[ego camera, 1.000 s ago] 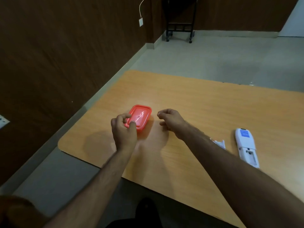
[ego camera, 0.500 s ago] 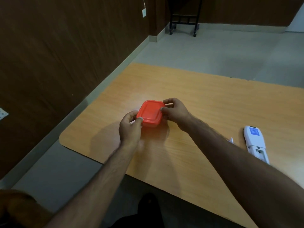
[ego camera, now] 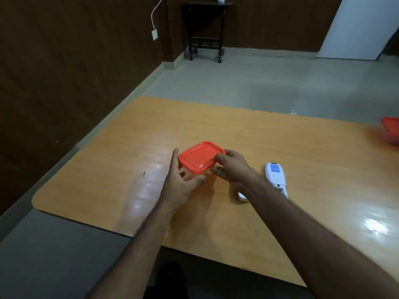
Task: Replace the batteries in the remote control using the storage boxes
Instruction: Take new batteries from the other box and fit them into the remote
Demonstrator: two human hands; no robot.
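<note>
A small storage box with a red lid [ego camera: 199,157] is held above the wooden table [ego camera: 302,152] between both hands. My left hand [ego camera: 180,182] cups the box's left side and underside. My right hand [ego camera: 232,168] pinches the lid's right edge with thumb and fingers. The white remote control [ego camera: 276,176] lies face down on the table just right of my right wrist, its battery bay open near my forearm. A small white piece, probably the battery cover [ego camera: 242,196], peeks out beside my right forearm. What is inside the box is hidden.
A second red storage box [ego camera: 391,132] sits at the table's far right edge, cut off by the frame. A dark wall runs along the left. A black wheeled stand [ego camera: 206,31] is at the back of the room, across grey floor.
Both hands have carried the red box to the right, closer to the remote. My right hand, apart from the box a second ago, now pinches the lid. The second box came into view.
</note>
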